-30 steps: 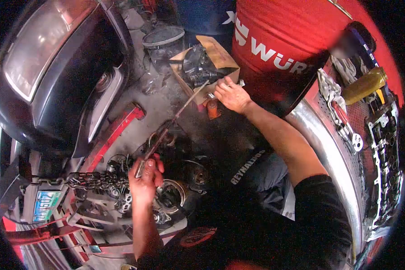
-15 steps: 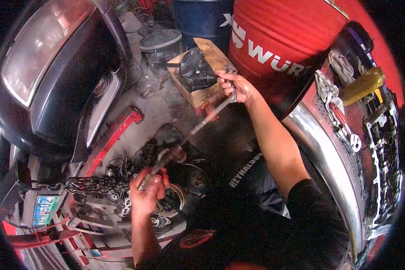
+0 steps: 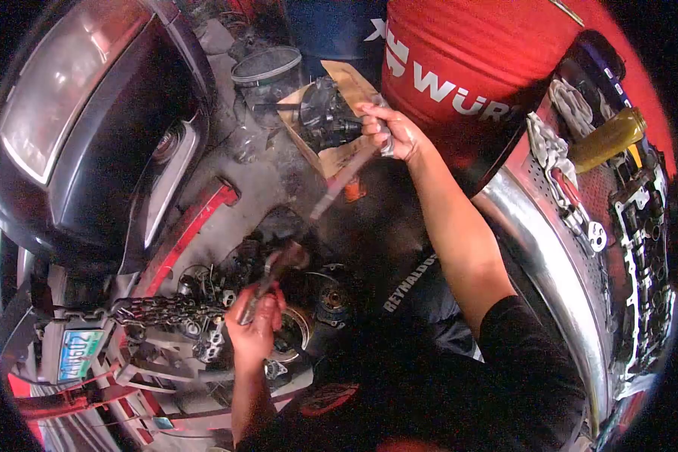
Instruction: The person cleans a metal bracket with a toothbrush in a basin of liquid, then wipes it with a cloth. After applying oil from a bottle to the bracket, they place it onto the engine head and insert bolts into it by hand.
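Note:
My right hand (image 3: 393, 135) is closed around the upper end of a long metal bar (image 3: 345, 183), which slants down and left, blurred along its length. A greyish bit, perhaps cloth or metal, shows between the fingers. Lower and to the left, my left hand (image 3: 256, 320) grips a dark, rod-shaped piece (image 3: 282, 264) that points up toward the bar. A gap separates the bar's lower end from that dark piece. Behind my right hand, a black mechanical part (image 3: 325, 113) sits in an opened cardboard box (image 3: 354, 89).
A red drum (image 3: 459, 68) and blue drum (image 3: 328, 34) stand at the back, beside a clear bucket (image 3: 267, 71). Left are a dark car bumper (image 3: 120, 151), red metal beam (image 3: 192, 237) and chain (image 3: 147, 310). A perforated metal surface at right bears rags (image 3: 550, 147) and an engine part (image 3: 640, 264).
The bar and dark piece looked joined in one line; now they are apart. My left hand has shifted slightly right, and the bar's lower end has swung up, away from it.

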{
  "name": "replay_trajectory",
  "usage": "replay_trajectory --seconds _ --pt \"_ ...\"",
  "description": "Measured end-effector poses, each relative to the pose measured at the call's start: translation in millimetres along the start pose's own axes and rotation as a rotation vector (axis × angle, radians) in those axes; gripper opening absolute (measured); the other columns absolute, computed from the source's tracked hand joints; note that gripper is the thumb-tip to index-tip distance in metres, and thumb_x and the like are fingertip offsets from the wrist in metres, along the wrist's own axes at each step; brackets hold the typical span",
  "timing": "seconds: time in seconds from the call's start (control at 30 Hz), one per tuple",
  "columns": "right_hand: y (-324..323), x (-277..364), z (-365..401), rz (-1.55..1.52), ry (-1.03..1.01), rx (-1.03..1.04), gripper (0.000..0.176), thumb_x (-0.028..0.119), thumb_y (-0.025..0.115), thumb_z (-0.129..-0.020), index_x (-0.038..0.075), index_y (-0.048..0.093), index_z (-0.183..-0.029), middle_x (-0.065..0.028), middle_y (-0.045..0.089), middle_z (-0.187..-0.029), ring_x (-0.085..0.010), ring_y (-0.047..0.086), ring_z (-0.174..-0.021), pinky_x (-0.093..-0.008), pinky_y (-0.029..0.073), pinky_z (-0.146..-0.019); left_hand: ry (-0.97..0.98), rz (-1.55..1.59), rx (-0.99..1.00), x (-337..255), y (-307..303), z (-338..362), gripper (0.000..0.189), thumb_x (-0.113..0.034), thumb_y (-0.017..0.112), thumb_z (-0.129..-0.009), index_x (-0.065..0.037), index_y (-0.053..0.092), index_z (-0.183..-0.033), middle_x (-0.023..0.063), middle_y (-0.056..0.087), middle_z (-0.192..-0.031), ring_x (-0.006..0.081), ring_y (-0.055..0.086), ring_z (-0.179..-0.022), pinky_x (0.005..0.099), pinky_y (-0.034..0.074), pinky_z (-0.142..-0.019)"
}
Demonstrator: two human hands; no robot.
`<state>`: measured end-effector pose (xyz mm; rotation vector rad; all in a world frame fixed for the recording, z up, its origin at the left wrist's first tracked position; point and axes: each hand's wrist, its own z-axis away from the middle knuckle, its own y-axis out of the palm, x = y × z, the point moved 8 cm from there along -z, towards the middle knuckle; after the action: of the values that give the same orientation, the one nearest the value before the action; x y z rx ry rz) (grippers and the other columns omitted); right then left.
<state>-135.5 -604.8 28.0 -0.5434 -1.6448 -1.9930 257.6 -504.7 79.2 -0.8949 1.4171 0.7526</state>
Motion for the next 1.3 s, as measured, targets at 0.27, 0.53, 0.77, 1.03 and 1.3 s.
replay_trajectory --seconds 0.27,0.53,0.77,1.03,1.3 --pt "-24.8 11.6 -12.3 -0.105 -0.094 -0.184 0.010 0.013 0.057 -0.093 0.005 0.053 -0.098 -0.0008 0.056 -0.075 -0.0084 0.051 -0.058 -0.0204 0.044 -0.047 0.054 -0.111 0.062 -3.1 12.8 17.4 0.031 -0.026 0.062 -0.094 0.003 0.061 -0.104 0.0053 0.063 -0.074 0.0064 0.048 -0.053 0.0225 0.039 -0.048" --pt "-24.9 9.8 -9.8 0.217 -0.210 -0.344 0.008 0.011 0.058 -0.092 0.010 0.052 -0.095 0.0001 0.050 -0.070 -0.0102 0.046 -0.053 -0.0259 0.044 -0.045 0.042 -0.068 -0.006 4.0 14.9 8.7 0.023 -0.019 0.060 -0.095 0.003 0.062 -0.102 0.0037 0.062 -0.075 0.0056 0.047 -0.052 0.0219 0.038 -0.048" --pt "-43.5 -1.5 -2.2 0.340 -0.228 -0.460 0.009 0.008 0.058 -0.090 0.008 0.052 -0.097 -0.0023 0.051 -0.073 -0.0104 0.045 -0.053 -0.0272 0.042 -0.042 -0.015 0.046 -0.022 8.4 12.4 4.0 0.028 -0.019 0.055 -0.097 0.007 0.058 -0.107 0.0086 0.063 -0.076 0.0078 0.049 -0.050 0.0234 0.038 -0.045" --pt "-46.9 6.4 -0.9 0.783 -0.350 -0.610 0.020 0.023 0.062 -0.090 0.003 0.060 -0.094 -0.0098 0.063 -0.078 -0.0201 0.059 -0.059 -0.0356 0.050 -0.050 -0.060 0.091 -0.053 15.6 6.0 -5.2 0.029 -0.018 0.057 -0.097 0.008 0.057 -0.108 0.0115 0.065 -0.079 0.0082 0.048 -0.049 0.0229 0.039 -0.045" --pt "-18.9 25.8 9.6 1.526 -0.690 -0.637 0.033 0.028 0.064 -0.089 -0.001 0.062 -0.103 -0.0214 0.066 -0.084 -0.0328 0.065 -0.082 -0.0409 0.049 -0.076 0.034 0.040 0.028 12.3 4.7 -12.0 0.037 -0.031 0.058 -0.096 0.005 0.058 -0.104 0.0119 0.061 -0.072 0.0105 0.046 -0.044 0.0245 0.037 -0.041"
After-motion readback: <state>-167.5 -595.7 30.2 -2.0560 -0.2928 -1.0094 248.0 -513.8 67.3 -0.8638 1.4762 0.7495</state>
